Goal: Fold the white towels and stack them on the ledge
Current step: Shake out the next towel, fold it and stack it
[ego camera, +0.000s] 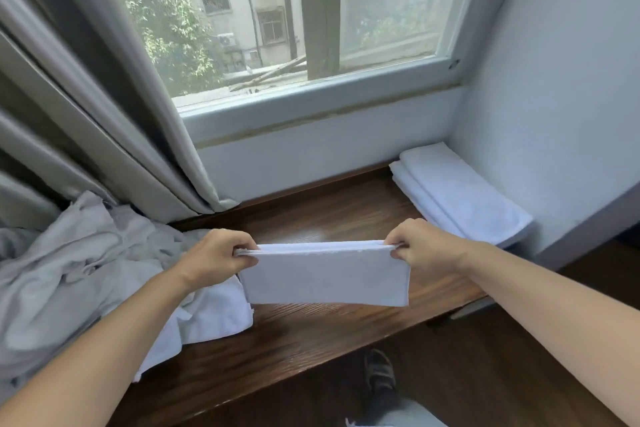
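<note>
Folding looks nearly done: left hand and right hand pinch the folded towel's top corners above the ledge, likely next carried onto the stack.

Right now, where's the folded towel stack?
Head view, far right: the folded towel stack lies on the wooden ledge in the corner against the right wall, below the window.

Hidden and cut-off parts at the window ledge

The left hand and right hand are covering the upper corners of the folded white towel; the unfolded towel pile is running off the left edge, the curtain is hiding its back, and a shoe is showing only partly below the ledge.
</note>
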Action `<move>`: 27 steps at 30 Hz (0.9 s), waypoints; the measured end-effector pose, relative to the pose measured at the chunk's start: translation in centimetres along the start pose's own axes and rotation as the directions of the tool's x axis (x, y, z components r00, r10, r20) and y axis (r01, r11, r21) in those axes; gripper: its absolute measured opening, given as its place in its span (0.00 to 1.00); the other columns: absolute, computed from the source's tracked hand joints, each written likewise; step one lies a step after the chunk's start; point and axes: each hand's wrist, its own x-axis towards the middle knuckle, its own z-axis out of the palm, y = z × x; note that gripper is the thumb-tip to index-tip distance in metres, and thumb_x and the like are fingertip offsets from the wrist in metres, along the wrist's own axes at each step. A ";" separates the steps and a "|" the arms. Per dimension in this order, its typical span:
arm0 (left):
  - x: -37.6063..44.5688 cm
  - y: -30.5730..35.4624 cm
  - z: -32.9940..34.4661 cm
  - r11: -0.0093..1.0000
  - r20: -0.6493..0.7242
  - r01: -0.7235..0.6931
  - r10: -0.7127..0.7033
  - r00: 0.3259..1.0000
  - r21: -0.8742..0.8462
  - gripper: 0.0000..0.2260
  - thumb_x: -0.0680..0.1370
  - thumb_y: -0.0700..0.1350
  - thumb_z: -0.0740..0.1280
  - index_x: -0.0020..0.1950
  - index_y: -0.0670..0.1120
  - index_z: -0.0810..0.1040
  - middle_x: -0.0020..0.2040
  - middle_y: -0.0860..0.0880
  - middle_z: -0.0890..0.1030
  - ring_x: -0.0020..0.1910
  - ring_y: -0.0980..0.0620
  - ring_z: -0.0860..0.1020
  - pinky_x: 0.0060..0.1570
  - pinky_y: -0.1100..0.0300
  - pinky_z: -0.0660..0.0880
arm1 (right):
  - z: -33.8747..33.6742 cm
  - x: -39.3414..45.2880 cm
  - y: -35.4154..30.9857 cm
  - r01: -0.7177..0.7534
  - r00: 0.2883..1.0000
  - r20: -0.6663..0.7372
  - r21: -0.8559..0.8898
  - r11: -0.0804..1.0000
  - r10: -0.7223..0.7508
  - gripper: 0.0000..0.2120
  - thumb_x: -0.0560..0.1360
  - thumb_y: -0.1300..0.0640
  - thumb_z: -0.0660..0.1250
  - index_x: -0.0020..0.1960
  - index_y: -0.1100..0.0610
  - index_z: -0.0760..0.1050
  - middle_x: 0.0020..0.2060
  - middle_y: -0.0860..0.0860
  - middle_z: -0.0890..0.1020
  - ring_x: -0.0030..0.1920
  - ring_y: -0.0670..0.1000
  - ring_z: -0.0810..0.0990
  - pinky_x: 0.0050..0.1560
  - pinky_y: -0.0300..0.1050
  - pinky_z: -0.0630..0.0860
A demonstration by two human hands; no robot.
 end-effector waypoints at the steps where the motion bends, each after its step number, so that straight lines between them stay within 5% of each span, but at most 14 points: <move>1: 0.6 0.6 -0.1 1.000 0.003 -0.002 0.002 1.000 0.000 0.11 0.73 0.43 0.78 0.41 0.59 0.82 0.38 0.57 0.83 0.40 0.59 0.79 0.41 0.64 0.74 | -0.1 -0.2 0.5 -0.016 0.999 -0.034 -0.007 1.000 0.016 0.09 0.79 0.58 0.64 0.46 0.58 0.82 0.42 0.54 0.83 0.46 0.55 0.81 0.43 0.50 0.76; 5: 4.0 3.4 -0.6 0.999 -0.002 -0.049 0.049 0.999 0.009 0.11 0.72 0.42 0.78 0.41 0.59 0.83 0.38 0.59 0.85 0.40 0.59 0.81 0.40 0.66 0.74 | -2.3 -1.1 1.9 -0.084 0.988 -0.132 0.003 0.996 0.083 0.08 0.76 0.62 0.65 0.48 0.63 0.81 0.44 0.61 0.82 0.45 0.59 0.79 0.40 0.49 0.73; 9: 8.5 6.6 -1.7 0.995 -0.001 -0.100 0.100 0.995 0.030 0.13 0.72 0.44 0.79 0.39 0.63 0.82 0.40 0.67 0.83 0.41 0.63 0.81 0.43 0.65 0.75 | -5.7 -2.4 3.3 -0.144 0.965 -0.218 0.035 0.989 0.149 0.19 0.77 0.64 0.66 0.30 0.49 0.73 0.30 0.48 0.75 0.34 0.47 0.72 0.34 0.39 0.66; 11: 11.0 8.3 -2.0 0.991 0.001 -0.129 0.129 0.992 0.031 0.13 0.72 0.43 0.79 0.39 0.63 0.82 0.40 0.66 0.83 0.41 0.63 0.81 0.44 0.63 0.77 | -7.0 -3.1 4.6 -0.181 0.955 -0.237 0.016 0.983 0.179 0.17 0.77 0.62 0.67 0.33 0.46 0.73 0.36 0.50 0.81 0.39 0.49 0.77 0.37 0.40 0.70; 14: 14.6 10.9 -2.0 0.988 0.019 -0.152 0.152 0.988 0.018 0.11 0.72 0.43 0.79 0.39 0.60 0.84 0.38 0.63 0.84 0.40 0.62 0.81 0.43 0.61 0.77 | -8.6 -3.7 7.1 -0.254 0.930 -0.272 0.016 0.967 0.249 0.06 0.76 0.60 0.69 0.42 0.56 0.82 0.43 0.55 0.84 0.45 0.55 0.81 0.45 0.49 0.78; 17: 18.0 13.7 -1.7 0.989 0.022 -0.148 0.148 0.989 -0.021 0.08 0.72 0.43 0.79 0.41 0.57 0.86 0.38 0.61 0.84 0.39 0.61 0.82 0.45 0.57 0.79 | -10.3 -4.5 9.3 -0.299 0.903 -0.306 0.053 0.953 0.300 0.05 0.75 0.61 0.68 0.44 0.60 0.83 0.43 0.58 0.85 0.46 0.57 0.82 0.47 0.53 0.79; 21: 22.7 17.0 -1.5 0.945 0.008 -0.139 0.148 0.989 -0.297 0.08 0.72 0.37 0.78 0.43 0.50 0.86 0.40 0.54 0.86 0.41 0.55 0.82 0.47 0.58 0.77 | -12.3 -6.4 11.8 -0.329 0.858 -0.360 0.161 0.931 0.365 0.05 0.75 0.61 0.69 0.43 0.60 0.83 0.40 0.56 0.84 0.44 0.55 0.82 0.41 0.48 0.75; 24: 25.6 19.8 -1.2 0.790 -0.041 -0.141 0.145 0.989 -0.597 0.09 0.73 0.32 0.76 0.49 0.43 0.82 0.42 0.46 0.85 0.41 0.51 0.80 0.45 0.60 0.76 | -13.5 -8.6 13.0 -0.274 0.816 -0.418 0.330 0.904 0.400 0.08 0.76 0.62 0.70 0.46 0.49 0.82 0.40 0.45 0.83 0.41 0.44 0.79 0.37 0.37 0.72; 27: 28.6 22.0 -0.6 0.764 -0.045 -0.122 0.122 0.992 -0.634 0.13 0.76 0.33 0.74 0.57 0.45 0.81 0.42 0.48 0.84 0.41 0.53 0.80 0.45 0.62 0.77 | -13.9 -9.9 14.2 -0.193 0.767 -0.446 0.525 0.829 0.462 0.14 0.75 0.62 0.70 0.53 0.45 0.77 0.38 0.45 0.81 0.38 0.40 0.78 0.37 0.33 0.72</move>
